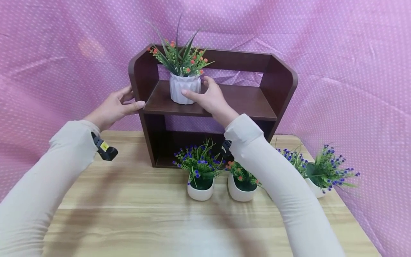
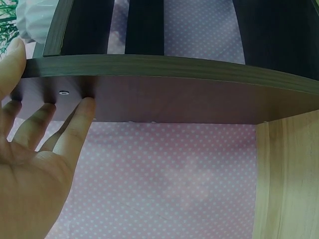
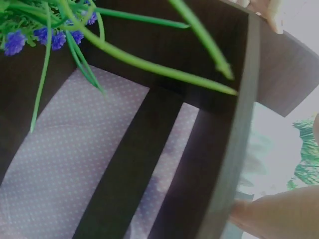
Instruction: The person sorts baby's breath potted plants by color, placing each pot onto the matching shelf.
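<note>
two bare hands are busy at a brown shelf (image 1: 278, 82), which stands on a pale wooden table (image 1: 144, 192) before a pink dotted cloth (image 1: 353, 71). in the head view the white pot (image 1: 179, 88) is at eleven o'clock, upright on the left half of the upper board (image 1: 240, 101), with long green leaves and orange flowers (image 1: 188, 70) above its rim. the right hand (image 1: 215, 98), at twelve o'clock, grips the pot: its thumb is on the front and its fingers bend round the right side; whether every fingertip touches cannot be told. the left hand (image 1: 112, 107), between nine and ten o'clock, has its fingers apart, the tips pressed to the shelf's outer side and the thumb by the front edge. in front of the shelf stand a blue-flowered pot (image 1: 200, 193) at six o'clock, an orange-flowered pot (image 1: 241, 194) beside it at five, and a far-right pot (image 1: 319, 192) of blue blooms at four, near the right sleeve (image 1: 273, 171).
</note>
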Motion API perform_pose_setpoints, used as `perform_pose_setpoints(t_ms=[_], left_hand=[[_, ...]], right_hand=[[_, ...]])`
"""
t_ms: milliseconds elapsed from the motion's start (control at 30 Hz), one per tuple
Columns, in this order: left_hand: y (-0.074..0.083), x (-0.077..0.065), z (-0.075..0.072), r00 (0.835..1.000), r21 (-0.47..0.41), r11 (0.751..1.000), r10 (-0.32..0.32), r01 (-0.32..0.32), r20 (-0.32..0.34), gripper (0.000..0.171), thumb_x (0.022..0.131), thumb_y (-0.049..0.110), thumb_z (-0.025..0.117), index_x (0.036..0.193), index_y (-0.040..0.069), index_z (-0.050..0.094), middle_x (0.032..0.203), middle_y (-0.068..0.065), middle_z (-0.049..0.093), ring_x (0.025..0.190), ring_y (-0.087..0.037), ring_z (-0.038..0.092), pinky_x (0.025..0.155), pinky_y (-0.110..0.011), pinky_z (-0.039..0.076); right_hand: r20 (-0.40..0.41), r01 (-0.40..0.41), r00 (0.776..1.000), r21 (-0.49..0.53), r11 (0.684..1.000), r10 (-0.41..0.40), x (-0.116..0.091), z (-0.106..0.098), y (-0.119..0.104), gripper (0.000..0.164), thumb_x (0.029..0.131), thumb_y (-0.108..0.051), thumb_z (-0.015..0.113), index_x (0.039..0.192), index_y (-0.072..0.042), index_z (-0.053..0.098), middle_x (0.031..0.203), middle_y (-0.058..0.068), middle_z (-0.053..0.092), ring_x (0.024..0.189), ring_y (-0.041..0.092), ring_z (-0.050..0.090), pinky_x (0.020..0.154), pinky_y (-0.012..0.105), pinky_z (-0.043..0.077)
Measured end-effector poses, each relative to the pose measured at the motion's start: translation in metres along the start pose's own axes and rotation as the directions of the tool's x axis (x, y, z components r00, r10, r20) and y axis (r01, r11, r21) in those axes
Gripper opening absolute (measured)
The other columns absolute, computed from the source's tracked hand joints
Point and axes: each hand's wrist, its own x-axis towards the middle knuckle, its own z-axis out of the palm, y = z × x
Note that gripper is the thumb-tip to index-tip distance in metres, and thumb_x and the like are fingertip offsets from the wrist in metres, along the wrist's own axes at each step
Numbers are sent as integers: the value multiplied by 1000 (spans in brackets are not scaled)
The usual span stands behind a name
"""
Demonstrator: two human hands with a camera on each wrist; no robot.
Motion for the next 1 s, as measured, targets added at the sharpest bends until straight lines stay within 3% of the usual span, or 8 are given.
perform_pose_setpoints(t_ms=[367, 500, 633, 800, 1000], left_hand=[[1, 2, -3, 1000, -2, 1000, 3, -3, -3, 73, 94, 26, 63, 153, 34, 20, 157, -6, 27, 140, -27, 33, 100, -25, 47], [3, 1, -3, 1000, 6, 1000, 2, -2, -5, 74, 93, 28, 64, 152, 36, 21, 157, -5, 26, 141, -27, 31, 106, -34, 42], [3, 1, -2, 1000, 13, 1000, -5, 5, -4, 74, 93, 29, 64, 152, 37, 19, 157, -5, 26, 142, -27, 28, 111, -46, 34], [2, 1, -1, 1000, 9, 1000, -4, 4, -6, 74, 93, 29, 64, 152, 37, 20, 157, -5, 27, 141, -27, 29, 111, -46, 34], [0, 0, -1, 1000, 3, 1000, -9, 9, 4, 75, 93, 29, 63, 153, 36, 18, 157, -6, 25, 142, -27, 28, 112, -47, 32]], right_hand=[[28, 48, 998, -3, 999, -48, -33, -23, -2, 96, 80, -45, 76, 153, -19, 20, 156, 0, 27, 144, 17, 21, 116, 36, 26], [29, 69, 997, 28, 997, -70, -45, -31, 1, 93, 80, -43, 76, 153, -20, 22, 155, -2, 29, 145, 17, 21, 117, 34, 26], [13, 119, 993, 46, 992, -119, -58, -40, 7, 89, 82, -37, 76, 152, -18, 25, 154, -1, 31, 143, 18, 24, 117, 32, 25], [-1, 169, 986, 42, 985, -170, -75, -51, 16, 86, 82, -33, 76, 151, -17, 27, 154, -1, 32, 142, 17, 27, 118, 34, 24], [-2, 169, 986, 44, 985, -169, -94, -66, 33, 83, 84, -31, 75, 151, -18, 27, 154, -2, 31, 143, 16, 25, 118, 33, 24]])
